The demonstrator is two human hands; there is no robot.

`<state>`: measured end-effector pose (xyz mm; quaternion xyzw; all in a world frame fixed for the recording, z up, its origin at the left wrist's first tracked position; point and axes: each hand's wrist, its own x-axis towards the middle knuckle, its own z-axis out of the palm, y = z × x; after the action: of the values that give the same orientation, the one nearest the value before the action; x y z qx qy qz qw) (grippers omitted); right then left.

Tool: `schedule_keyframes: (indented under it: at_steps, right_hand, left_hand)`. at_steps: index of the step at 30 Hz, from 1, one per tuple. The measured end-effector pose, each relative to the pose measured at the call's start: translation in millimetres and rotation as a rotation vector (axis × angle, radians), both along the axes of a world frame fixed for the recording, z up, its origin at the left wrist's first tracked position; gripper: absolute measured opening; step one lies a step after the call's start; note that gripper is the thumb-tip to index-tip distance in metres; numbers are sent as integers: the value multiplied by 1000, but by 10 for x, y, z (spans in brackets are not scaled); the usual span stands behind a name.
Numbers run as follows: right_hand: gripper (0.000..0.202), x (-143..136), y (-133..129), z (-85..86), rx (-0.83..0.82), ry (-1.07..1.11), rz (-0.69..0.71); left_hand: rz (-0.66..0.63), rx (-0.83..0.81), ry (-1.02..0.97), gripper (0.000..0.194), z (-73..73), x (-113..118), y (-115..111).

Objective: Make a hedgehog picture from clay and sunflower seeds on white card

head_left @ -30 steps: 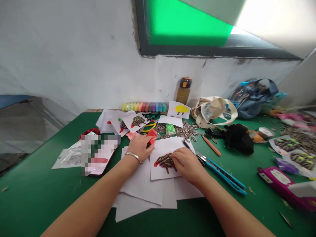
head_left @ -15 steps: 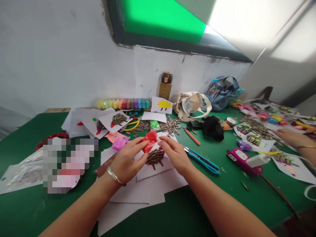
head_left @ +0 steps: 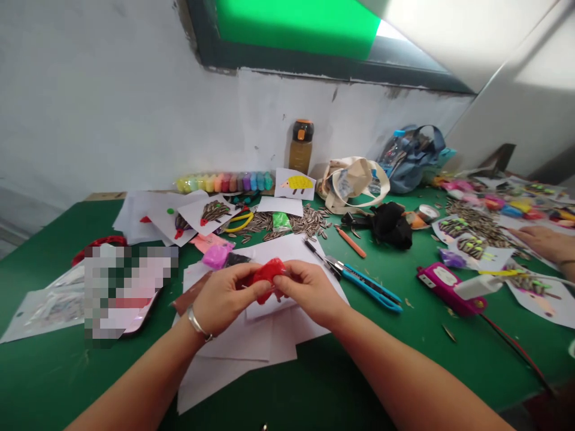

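Note:
Both hands meet over white papers (head_left: 238,344) and grip a small red packet (head_left: 271,276). My left hand (head_left: 227,294) pinches its left side between thumb and fingers. On its right side, my right hand (head_left: 312,290) is closed with the thumb pressed to the packet. A paper with a brown seed picture lies beneath the hands, mostly hidden by them. Left of the packet are a purple packet (head_left: 217,255) and a dark one (head_left: 238,259). A black pen (head_left: 320,256) and a blue cutter (head_left: 371,287) lie to the right.
Sunflower seeds (head_left: 309,221), an orange pencil (head_left: 351,242) and a black cloth item (head_left: 390,226) lie farther back. A bottle (head_left: 300,148) stands by the wall. A magenta device (head_left: 449,290) is at the right, near another person's hand (head_left: 541,239). A phone (head_left: 150,293) lies left.
My fingers have closed around the red packet, which has come slightly lower. The black pen and dark packet now show. The view has shifted a little.

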<state>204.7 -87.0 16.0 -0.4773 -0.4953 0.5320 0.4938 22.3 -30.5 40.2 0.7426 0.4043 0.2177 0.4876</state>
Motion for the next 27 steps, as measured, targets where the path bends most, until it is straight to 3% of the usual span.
schedule_keyframes:
  at_steps: [4, 6, 8, 12, 15, 19, 24, 27]
  right_hand:
    - [14, 188, 29, 48, 62, -27, -166]
    - [15, 302, 60, 41, 112, -60, -294]
    - [17, 383, 94, -8, 131, -189, -348]
    - [19, 426, 157, -192, 250, -693, -310]
    - [24, 401, 174, -271, 307, -821, -271]
    - [21, 292, 90, -166, 224, -641, -259]
    - [23, 87, -57, 15, 83, -374, -30]
    - [24, 36, -83, 44, 21, -260, 35]
  left_hand:
    - [180, -20, -59, 35, 90, -185, 62]
    - [348, -138, -156, 40, 97, -276, 97]
    - [420, -255, -236, 42, 67, -330, 113]
    - [323, -213, -274, 35, -41, -286, 72]
    - [197, -172, -216, 33, -103, -184, 13]
    - [152, -142, -128, 31, -142, -82, -65]
    - [89, -190, -114, 30, -163, -13, -130]
    - [78, -257, -163, 30, -164, 7, -149]
